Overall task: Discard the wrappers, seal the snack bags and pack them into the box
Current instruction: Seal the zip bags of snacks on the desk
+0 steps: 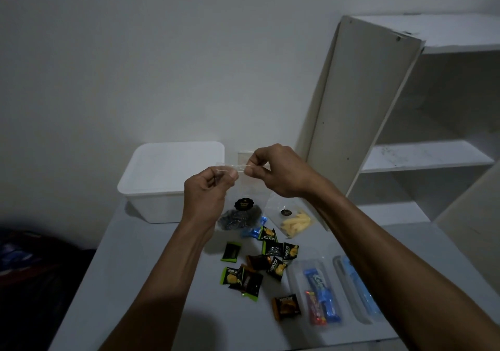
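I hold a clear zip bag of dark snacks (239, 219) up over the table. My left hand (208, 192) and my right hand (278, 172) each pinch its top strip, close together. The bag hangs down between my wrists, a black round label on its front. A second clear bag with yellow sticks (293, 222) lies on the table just right of it. Several small black and green snack wrappers (270, 258) are scattered below. A white plastic box (151, 188) stands at the table's far left.
Two clear bags lie near the right front of the grey table (151, 296), one with blue and red packets (319, 296), one with a blue item (359, 294). A white shelf unit (427, 156) with a loose leaning panel stands at the right. Dark things lie on the floor at left.
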### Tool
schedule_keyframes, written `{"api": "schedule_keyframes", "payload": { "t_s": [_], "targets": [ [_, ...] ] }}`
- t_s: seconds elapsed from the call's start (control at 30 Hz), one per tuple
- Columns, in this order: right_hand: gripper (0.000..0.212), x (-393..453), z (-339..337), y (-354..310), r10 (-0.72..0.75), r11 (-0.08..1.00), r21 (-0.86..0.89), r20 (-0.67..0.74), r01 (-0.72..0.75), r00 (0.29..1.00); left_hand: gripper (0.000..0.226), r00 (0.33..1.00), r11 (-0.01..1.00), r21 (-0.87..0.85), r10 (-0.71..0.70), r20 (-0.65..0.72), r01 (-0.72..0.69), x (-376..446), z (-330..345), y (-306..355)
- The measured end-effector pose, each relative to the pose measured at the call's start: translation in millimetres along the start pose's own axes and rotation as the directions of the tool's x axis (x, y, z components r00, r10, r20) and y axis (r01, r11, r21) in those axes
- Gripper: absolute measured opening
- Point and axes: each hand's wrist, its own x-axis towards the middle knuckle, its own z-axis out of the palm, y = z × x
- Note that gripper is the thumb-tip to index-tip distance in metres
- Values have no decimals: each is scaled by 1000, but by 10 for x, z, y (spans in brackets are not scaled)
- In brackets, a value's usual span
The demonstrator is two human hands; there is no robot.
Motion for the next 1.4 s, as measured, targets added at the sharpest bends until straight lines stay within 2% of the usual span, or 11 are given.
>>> {"api": "schedule_keyframes", "payload": {
  "t_s": [0.17, 0.3, 0.53, 0.8, 0.97, 1.13, 1.3, 1.4],
  "targets": [
    [14, -24, -17, 79, 21, 1000, 3, -35, -21, 999, 11, 999, 1000, -4, -3, -35, 2, 20, 13, 20],
    [12, -53, 40, 95, 25, 1000, 18, -93, -24, 995, 13, 999, 999, -27, -23, -45, 21, 14, 29, 22],
    [14, -55, 22, 113, 49, 998, 33, -109, -46, 993, 13, 997, 997, -49, -56, -48, 53, 38, -47, 37],
    [19, -89, 15, 137, 83, 989, 131, -128, -66, 988, 11, 996, 996, -60, -69, -52, 66, 56, -119, 49],
    [20, -130, 32, 174, 168, 951, 284, -149, -121, 974, 11, 994, 991, -100, -97, -47, 92, 69, -138, 69],
    [21, -159, 24, 173, 186, 947, 292, -175, -130, 967, 10, 985, 965, -220, -161, -66, 143, 86, -160, 86],
    [18, -189, 30, 154, 148, 942, 320, -124, -101, 981, 13, 989, 968, -225, -132, -72, 113, 123, -156, 90],
    [16, -148, 134, 98, 129, 957, 283, -195, -71, 972, 11, 992, 978, -186, -110, -60, 97, 126, -110, 74]
  ]
}}
